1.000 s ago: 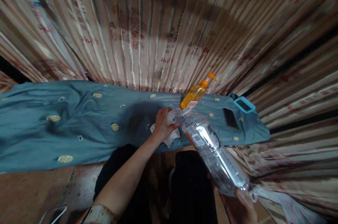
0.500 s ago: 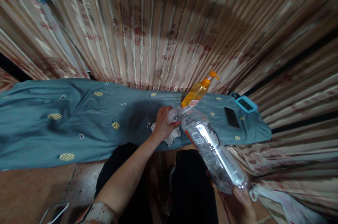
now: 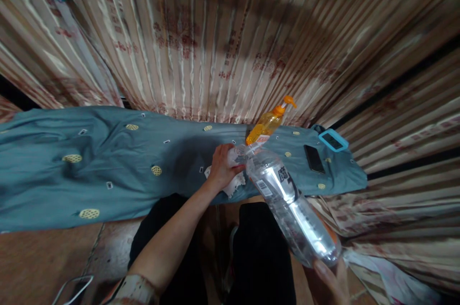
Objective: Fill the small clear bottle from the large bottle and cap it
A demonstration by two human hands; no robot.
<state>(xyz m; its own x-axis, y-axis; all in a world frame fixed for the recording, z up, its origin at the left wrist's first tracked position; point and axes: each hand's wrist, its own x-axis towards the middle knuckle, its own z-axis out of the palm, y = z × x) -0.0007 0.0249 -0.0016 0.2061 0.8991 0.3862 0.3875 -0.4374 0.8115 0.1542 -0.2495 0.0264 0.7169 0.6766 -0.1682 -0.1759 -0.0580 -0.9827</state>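
Observation:
My left hand (image 3: 220, 169) is closed around a small clear plastic bottle (image 3: 236, 154) above the cloth. A large clear plastic bottle (image 3: 293, 209) with a barcode and dark lettering lies tilted in the air, its neck end against the small bottle's mouth. How the two mouths meet is hard to make out. My right hand (image 3: 329, 278) grips the large bottle near its base, low on the right. A crumpled white tissue (image 3: 235, 185) rests under my left hand. Just behind the bottle necks stands an orange pump bottle (image 3: 265, 126) with yellow liquid inside.
A blue-grey cloth with pineapple prints (image 3: 118, 151) covers the long, narrow surface. On its right end are a dark phone (image 3: 314, 159) and a light-blue digital clock (image 3: 333, 140). Pleated curtains (image 3: 201, 46) hang behind and at the right. My knees are below the front edge.
The large bottle has turned about its long axis, so more of its lettering faces me. My right hand has shifted slightly at its base; my left hand keeps its hold.

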